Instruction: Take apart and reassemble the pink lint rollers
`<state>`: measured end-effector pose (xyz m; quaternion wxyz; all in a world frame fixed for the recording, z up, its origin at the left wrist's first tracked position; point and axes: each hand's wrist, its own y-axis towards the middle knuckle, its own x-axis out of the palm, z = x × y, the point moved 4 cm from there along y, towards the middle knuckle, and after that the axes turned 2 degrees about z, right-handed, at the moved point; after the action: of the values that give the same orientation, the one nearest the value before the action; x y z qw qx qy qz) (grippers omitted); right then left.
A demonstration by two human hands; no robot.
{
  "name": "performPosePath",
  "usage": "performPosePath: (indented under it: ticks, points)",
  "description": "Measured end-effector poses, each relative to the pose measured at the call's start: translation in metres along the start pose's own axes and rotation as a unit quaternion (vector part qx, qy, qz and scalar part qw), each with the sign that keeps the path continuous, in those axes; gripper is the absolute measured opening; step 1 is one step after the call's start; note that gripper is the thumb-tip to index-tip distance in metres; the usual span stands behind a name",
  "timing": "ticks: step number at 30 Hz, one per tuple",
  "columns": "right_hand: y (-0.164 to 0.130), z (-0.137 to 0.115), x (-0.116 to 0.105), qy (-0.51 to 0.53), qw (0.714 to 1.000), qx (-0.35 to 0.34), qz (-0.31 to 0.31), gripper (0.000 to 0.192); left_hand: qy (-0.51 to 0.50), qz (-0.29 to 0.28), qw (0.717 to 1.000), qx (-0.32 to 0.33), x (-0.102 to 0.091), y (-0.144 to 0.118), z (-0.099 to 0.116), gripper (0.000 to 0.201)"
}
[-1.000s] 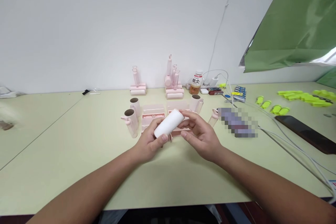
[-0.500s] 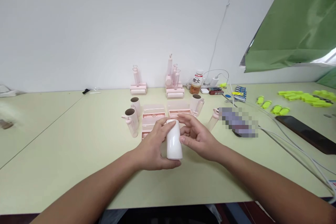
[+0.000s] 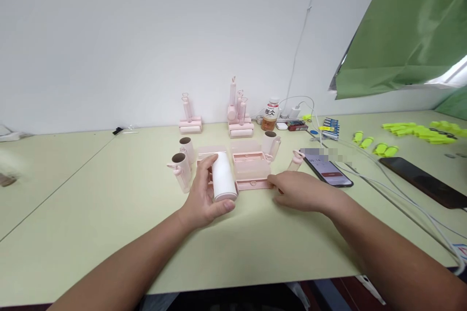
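My left hand (image 3: 206, 199) is closed round a white lint roller refill (image 3: 224, 177), thumb at its lower end and fingers at the top. The roll stands tilted above the table. At the right end of an open pink lint roller case (image 3: 251, 184), my right hand (image 3: 297, 189) grips its near corner with thumb and fingertips partly hidden. A second open pink case (image 3: 209, 149) lies behind the roll, mostly covered by it. Two upright rolls with brown cores, one being a paper roll (image 3: 181, 165), stand left of my left hand beside pink handles (image 3: 178, 177).
Finished-looking pink lint rollers (image 3: 241, 126) stand by the wall, near a labelled bottle (image 3: 270, 115). To the right lie a lit phone (image 3: 326, 167), a dark phone (image 3: 425, 182), white cables (image 3: 401, 192) and yellow-green pieces (image 3: 416, 132). Another roll (image 3: 269, 143) stands behind the cases.
My right hand has left the white roll and moved down and right to the pink case's corner. My left hand has carried the roll slightly left, and the case now shows more fully.
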<state>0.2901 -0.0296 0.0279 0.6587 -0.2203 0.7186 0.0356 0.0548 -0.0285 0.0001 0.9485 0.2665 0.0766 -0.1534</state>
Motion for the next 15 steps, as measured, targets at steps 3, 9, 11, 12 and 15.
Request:
performPosePath:
  ticks: [3,9,11,12,15]
  points:
    - [-0.001,-0.004,-0.005,0.006,1.0,-0.006,0.025,0.005,-0.001,0.006,1.0,0.002,-0.001,0.0,-0.002,0.098]
    - [-0.008,-0.005,-0.019,0.075,0.991,-0.077,0.083,0.006,-0.007,0.015,1.0,-0.012,-0.002,0.002,-0.009,0.112]
    - [-0.01,-0.005,-0.021,0.088,0.989,-0.091,0.08,0.008,-0.01,0.006,1.0,-0.007,-0.001,0.002,-0.01,0.115]
    - [-0.01,-0.005,-0.022,0.093,0.988,-0.098,0.08,0.01,-0.01,0.0,1.0,-0.002,-0.001,0.002,-0.01,0.116]
    - [-0.012,-0.006,-0.025,0.109,0.984,-0.116,0.078,0.014,-0.005,-0.015,1.0,0.009,0.0,0.003,-0.011,0.117]
